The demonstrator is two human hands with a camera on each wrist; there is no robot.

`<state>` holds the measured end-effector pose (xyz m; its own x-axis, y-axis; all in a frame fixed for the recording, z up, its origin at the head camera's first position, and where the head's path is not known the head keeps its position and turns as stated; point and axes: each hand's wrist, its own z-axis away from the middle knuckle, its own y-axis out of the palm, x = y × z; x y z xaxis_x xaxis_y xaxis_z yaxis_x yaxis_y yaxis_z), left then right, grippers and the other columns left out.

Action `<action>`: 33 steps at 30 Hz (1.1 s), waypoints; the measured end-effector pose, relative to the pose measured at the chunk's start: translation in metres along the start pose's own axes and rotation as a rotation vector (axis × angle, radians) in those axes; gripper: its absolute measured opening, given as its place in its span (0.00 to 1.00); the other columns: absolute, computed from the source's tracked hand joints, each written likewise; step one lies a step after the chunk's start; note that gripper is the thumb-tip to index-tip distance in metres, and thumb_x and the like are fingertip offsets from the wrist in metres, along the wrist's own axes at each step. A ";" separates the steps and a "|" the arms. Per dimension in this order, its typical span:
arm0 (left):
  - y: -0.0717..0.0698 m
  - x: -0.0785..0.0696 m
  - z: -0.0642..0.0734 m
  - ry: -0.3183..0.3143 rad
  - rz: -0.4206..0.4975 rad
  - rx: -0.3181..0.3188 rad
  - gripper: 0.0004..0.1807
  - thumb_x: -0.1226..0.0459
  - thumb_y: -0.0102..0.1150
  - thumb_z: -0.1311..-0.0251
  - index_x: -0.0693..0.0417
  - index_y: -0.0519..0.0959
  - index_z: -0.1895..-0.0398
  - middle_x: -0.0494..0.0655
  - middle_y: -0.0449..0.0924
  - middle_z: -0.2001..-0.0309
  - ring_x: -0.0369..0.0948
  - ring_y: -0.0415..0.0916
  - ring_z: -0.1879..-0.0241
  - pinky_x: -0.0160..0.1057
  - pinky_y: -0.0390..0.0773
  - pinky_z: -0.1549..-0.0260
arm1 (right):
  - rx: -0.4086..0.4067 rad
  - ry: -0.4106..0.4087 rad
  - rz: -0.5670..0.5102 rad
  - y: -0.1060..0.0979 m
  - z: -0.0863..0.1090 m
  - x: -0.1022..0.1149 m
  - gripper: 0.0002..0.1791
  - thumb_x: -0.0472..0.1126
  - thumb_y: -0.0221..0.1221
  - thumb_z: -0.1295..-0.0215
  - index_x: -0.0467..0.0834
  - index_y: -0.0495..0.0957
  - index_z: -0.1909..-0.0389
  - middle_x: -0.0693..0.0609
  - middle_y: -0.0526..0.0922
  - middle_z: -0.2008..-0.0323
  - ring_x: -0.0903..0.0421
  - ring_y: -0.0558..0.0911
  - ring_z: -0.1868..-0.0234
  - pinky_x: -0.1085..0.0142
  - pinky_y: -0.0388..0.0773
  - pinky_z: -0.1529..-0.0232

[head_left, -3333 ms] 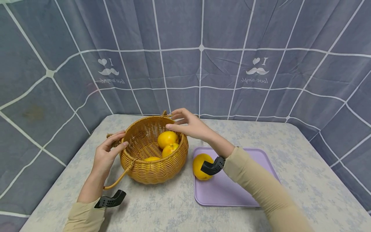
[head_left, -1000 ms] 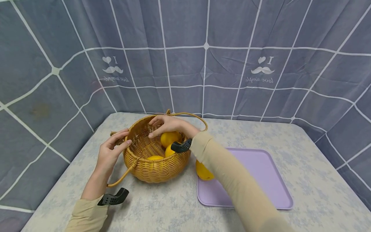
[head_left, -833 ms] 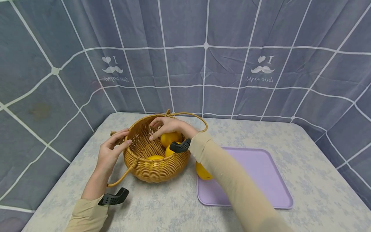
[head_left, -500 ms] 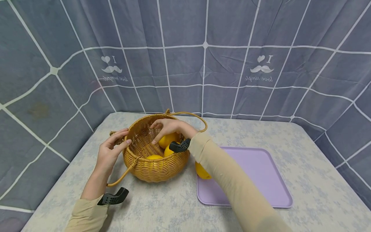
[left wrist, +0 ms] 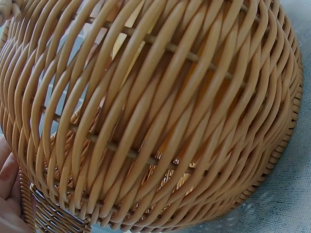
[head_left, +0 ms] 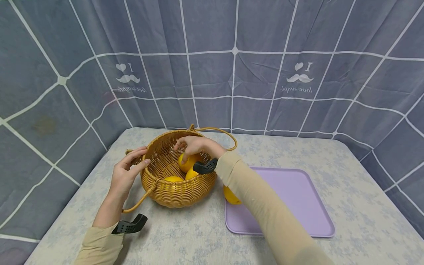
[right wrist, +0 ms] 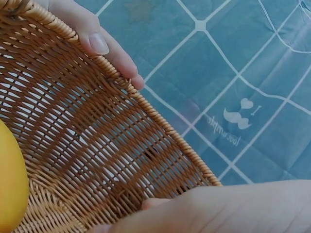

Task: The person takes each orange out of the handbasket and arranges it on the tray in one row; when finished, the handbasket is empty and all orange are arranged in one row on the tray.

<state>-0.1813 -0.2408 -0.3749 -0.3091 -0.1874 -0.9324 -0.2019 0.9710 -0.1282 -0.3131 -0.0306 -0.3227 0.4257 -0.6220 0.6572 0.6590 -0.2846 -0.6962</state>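
Note:
In the head view, my left hand point(head_left: 127, 169) holds the left rim of a round wicker basket point(head_left: 179, 193), fingers outside and thumb over the edge. Its weave fills the left wrist view. My right hand point(head_left: 195, 144) reaches inside from the right, its thumb across an orange point(head_left: 188, 167) and its other fingers loosely bent above it. Two more oranges sit at the basket's front: one point(head_left: 191, 174) partly behind the right wrist camera, another point(head_left: 173, 179) by the front rim. In the right wrist view a yellow fruit point(right wrist: 9, 179) shows at the left edge.
To the right of the basket lies a flat lilac tray point(head_left: 294, 198). On its left edge is another orange point(head_left: 230, 196), partly covered by the right sleeve. The basket's handles point(head_left: 137, 202) hang out to its sides. A grey-blue gridded curtain point(head_left: 212, 73) stands behind the table.
The right hand has gone from above the basket's right rim down inside it. Lately its thumb has shifted onto the orange, which has moved a little left. The left hand keeps its place on the rim.

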 end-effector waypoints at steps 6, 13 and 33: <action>0.000 0.001 0.000 0.000 0.004 -0.003 0.22 0.65 0.60 0.39 0.63 0.74 0.42 0.34 0.71 0.43 0.34 0.63 0.44 0.23 0.67 0.52 | 0.058 0.006 -0.021 0.001 0.000 0.000 0.32 0.27 0.63 0.47 0.40 0.68 0.39 0.46 0.64 0.36 0.48 0.65 0.36 0.65 0.70 0.45; 0.000 0.001 0.001 0.002 -0.003 -0.005 0.22 0.65 0.60 0.39 0.63 0.74 0.42 0.34 0.71 0.43 0.34 0.63 0.43 0.23 0.67 0.52 | 0.142 0.021 -0.021 0.004 0.001 -0.002 0.37 0.25 0.63 0.49 0.43 0.66 0.36 0.47 0.66 0.39 0.53 0.71 0.45 0.70 0.73 0.55; 0.001 0.000 0.001 -0.005 -0.011 -0.008 0.22 0.64 0.60 0.39 0.62 0.74 0.42 0.33 0.72 0.44 0.34 0.64 0.44 0.23 0.66 0.51 | 0.167 0.021 0.022 0.005 0.005 -0.002 0.42 0.40 0.69 0.48 0.49 0.62 0.32 0.52 0.61 0.33 0.57 0.63 0.38 0.70 0.63 0.43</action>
<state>-0.1804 -0.2399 -0.3751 -0.3018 -0.1977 -0.9327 -0.2133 0.9675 -0.1360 -0.3078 -0.0275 -0.3262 0.4291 -0.6427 0.6347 0.7441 -0.1468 -0.6517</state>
